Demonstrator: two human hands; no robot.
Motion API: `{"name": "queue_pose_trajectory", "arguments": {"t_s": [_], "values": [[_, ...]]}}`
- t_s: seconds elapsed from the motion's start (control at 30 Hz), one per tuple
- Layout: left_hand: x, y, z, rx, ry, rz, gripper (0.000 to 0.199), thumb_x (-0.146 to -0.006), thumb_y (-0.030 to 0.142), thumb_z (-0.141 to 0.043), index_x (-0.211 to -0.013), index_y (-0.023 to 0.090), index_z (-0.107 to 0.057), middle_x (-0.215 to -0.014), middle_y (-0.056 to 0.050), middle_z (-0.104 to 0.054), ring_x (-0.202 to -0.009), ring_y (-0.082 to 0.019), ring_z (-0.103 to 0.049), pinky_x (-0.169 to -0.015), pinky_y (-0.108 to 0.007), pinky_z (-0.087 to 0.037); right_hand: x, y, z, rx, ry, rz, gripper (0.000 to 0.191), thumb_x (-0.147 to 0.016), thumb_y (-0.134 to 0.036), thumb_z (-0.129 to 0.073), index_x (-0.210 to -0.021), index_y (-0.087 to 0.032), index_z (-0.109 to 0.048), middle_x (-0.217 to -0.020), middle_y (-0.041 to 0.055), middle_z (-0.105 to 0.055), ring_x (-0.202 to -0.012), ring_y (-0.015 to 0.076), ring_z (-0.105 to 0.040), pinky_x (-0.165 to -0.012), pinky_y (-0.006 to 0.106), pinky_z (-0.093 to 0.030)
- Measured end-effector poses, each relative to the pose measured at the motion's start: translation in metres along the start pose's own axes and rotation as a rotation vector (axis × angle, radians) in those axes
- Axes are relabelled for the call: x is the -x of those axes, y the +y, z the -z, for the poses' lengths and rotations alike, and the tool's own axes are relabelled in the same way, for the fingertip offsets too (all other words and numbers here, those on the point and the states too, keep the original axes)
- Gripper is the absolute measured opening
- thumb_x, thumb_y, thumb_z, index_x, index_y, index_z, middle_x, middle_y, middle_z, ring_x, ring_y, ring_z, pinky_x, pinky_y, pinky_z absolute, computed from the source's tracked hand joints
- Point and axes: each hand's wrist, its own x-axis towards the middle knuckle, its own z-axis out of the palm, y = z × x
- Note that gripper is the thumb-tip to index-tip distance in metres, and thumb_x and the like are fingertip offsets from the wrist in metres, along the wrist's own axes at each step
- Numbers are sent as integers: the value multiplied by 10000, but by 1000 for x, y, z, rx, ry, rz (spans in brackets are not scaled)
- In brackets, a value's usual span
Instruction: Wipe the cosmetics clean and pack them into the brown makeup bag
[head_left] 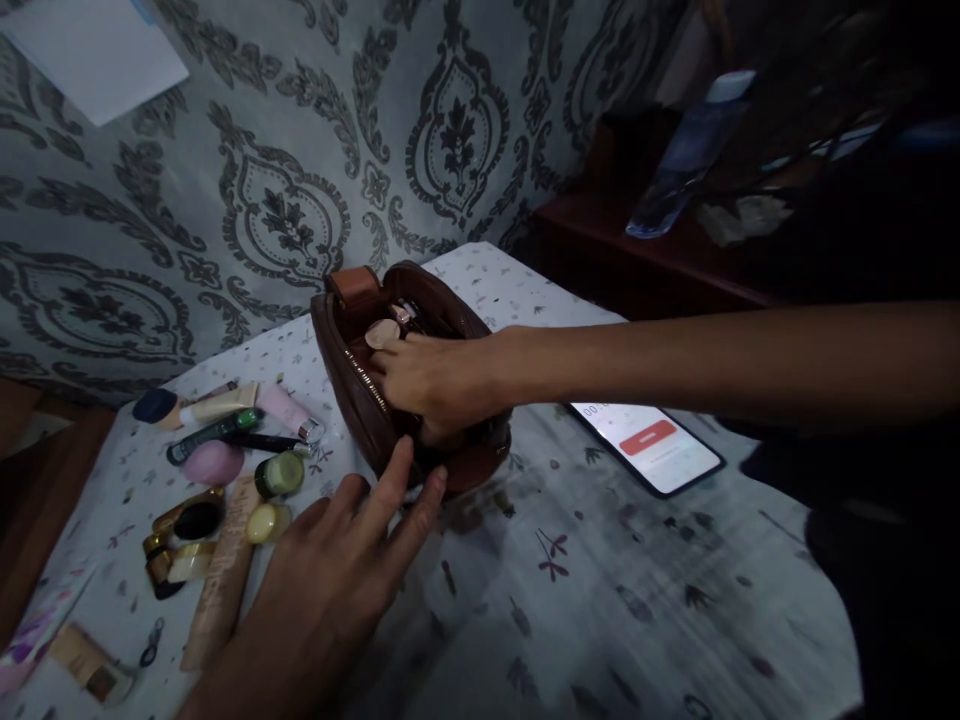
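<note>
An unzipped brown toiletry bag (pixel 345 400) stands on the patterned white sheet, its top gaping. My right hand (pixel 439 380) reaches down into it; the fingertips are hidden inside, so any grip cannot be made out. Beside that hand, a round pale compact (pixel 382 333) and other small items show within the bag. My left hand (pixel 337 560) has its fingers stretched out and apart, the tips resting against the bag's near end. Left of the bag lie cosmetics: a pink makeup sponge (pixel 214 462), a green-lidded jar (pixel 281 474), a pink tube (pixel 289 410) and a long beige package (pixel 223 580).
Right of the bag, under my right forearm, lies a lit phone (pixel 649 450). A clear bottle (pixel 690 155) stands on a dark red wooden surface (pixel 600 235) at the back right. Patterned wallpaper (pixel 285 220) rises behind the sheet. More cosmetics, including a small bottle (pixel 90 665), lie front left.
</note>
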Motion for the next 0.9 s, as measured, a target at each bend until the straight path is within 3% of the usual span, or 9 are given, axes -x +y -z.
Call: {"name": "queue_pose_trajectory", "arguments": {"t_s": [0.07, 0.2, 0.33, 0.53, 0.9], "values": [[-1, 1, 1, 8, -4, 4, 637, -845, 54, -513, -1442, 275, -472, -1490, -129, -488, -894, -192, -634, -636, -260, -545, 11, -1, 1, 80, 62, -71, 433, -804, -347, -699, -1120, -52, -676, -1263, 202, -590, -1202, 362, -489, -1009, 465, -378], [-2, 0, 1, 13, 14, -5, 623, -843, 54, -507, -1431, 260, -486, -1475, -134, -506, -876, -191, -635, -613, -256, -542, 22, -10, -5, 180, -3, -137, 296, -884, -360, -598, -948, -102, -728, -1065, 168, -686, -1108, 331, -541, -958, 448, -370], [-2, 0, 0, -1, 18, -15, 616, -846, 57, -502, -1434, 242, -483, -1467, -141, -515, -877, -197, -645, -608, -266, -559, 17, -17, -12, 199, -52, -158, 266, -909, -331, -561, -876, -136, -739, -1033, 149, -712, -1087, 318, -559, -923, 440, -357], [-4, 1, 2, 7, -14, -7, 629, -832, 49, -528, -1428, 247, -494, -1460, -140, -525, -869, -198, -660, -590, -265, -574, 10, -20, -10, 173, -157, -200, 223, -905, -291, -571, -918, -153, -745, -1058, 137, -725, -1105, 307, -566, -949, 453, -329], [-4, 1, 3, 75, -51, -2, 669, -815, 56, -582, -1444, 259, -472, -1507, -131, -467, -904, -198, -648, -613, -268, -583, 4, -26, -11, 115, -178, -255, 231, -839, -303, -655, -975, -136, -738, -1077, 155, -714, -1157, 339, -551, -1004, 509, -330]]}}
